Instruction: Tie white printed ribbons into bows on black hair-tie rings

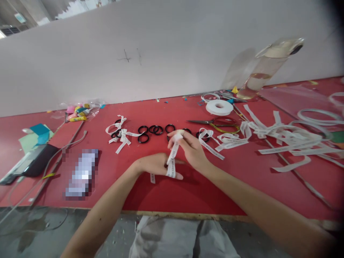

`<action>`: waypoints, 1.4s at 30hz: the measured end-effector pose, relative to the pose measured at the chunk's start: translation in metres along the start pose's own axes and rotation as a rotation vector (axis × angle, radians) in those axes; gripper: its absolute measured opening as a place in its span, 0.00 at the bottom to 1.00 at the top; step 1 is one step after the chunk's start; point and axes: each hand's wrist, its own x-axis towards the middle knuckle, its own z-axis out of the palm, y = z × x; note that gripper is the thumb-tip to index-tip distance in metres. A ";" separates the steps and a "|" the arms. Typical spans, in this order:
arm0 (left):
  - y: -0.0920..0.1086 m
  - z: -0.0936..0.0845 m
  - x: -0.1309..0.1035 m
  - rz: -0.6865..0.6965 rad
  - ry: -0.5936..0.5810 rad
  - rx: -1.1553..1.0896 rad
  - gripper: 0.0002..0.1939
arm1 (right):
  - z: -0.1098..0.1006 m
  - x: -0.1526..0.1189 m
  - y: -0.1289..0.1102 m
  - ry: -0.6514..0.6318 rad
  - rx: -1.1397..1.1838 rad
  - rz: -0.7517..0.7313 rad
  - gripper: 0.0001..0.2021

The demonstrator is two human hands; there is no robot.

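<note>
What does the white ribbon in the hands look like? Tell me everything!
The white ribbon is a narrow, flat strip, cloth-like, with small dark printed letters. It hangs nearly straight between both hands above the red table. The right hand pinches its top end, and the left hand holds its bottom end.

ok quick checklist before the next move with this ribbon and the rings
1. Ribbon strip held by both hands: ok, the right hand pinches its top and the left hand holds its lower end.
2. Strip free of twists: cannot tell, fingers hide part of it.
3. Black rings within reach: ok, a row lies on the red table just beyond the hands.
4. Scissors at hand: ok, lying past the right hand, blades shut.
5. Spare ribbon: ok, cut strips are piled to the right, with a tape roll behind.
6. Finished bows kept apart: ok, to the left.
</note>
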 end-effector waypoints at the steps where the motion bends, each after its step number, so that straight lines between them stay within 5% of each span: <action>1: 0.003 0.000 -0.001 0.009 -0.036 -0.031 0.21 | -0.002 0.003 0.003 0.043 0.042 0.020 0.10; 8: 0.004 0.001 -0.004 0.072 -0.192 -0.467 0.37 | -0.008 0.013 0.002 0.000 0.389 0.302 0.14; 13: -0.006 0.007 -0.005 0.175 -0.207 -0.805 0.48 | -0.009 0.013 -0.002 -0.012 0.475 0.319 0.22; 17: -0.007 0.013 0.000 0.208 -0.302 -0.870 0.46 | -0.013 0.016 0.009 0.044 0.280 0.276 0.18; 21: -0.006 0.018 0.007 0.179 -0.444 -0.895 0.41 | -0.023 0.021 0.018 -0.005 -0.271 0.076 0.14; 24: -0.006 0.019 0.010 0.159 -0.431 -0.884 0.40 | -0.031 0.027 0.028 -0.066 -0.694 -0.147 0.13; 27: -0.006 0.018 0.010 0.158 -0.386 -0.875 0.40 | -0.036 0.030 0.042 -0.126 -0.868 -0.277 0.11; 34: -0.010 0.018 0.010 0.155 -0.292 -0.892 0.44 | -0.029 0.024 0.047 -0.133 -0.950 -0.183 0.11; 38: -0.010 0.019 0.010 0.187 -0.349 -0.880 0.40 | -0.021 0.019 0.030 -0.182 -0.887 -0.091 0.13; 42: -0.006 0.020 0.010 0.222 -0.426 -0.881 0.38 | -0.017 0.017 0.020 -0.182 -0.749 -0.156 0.11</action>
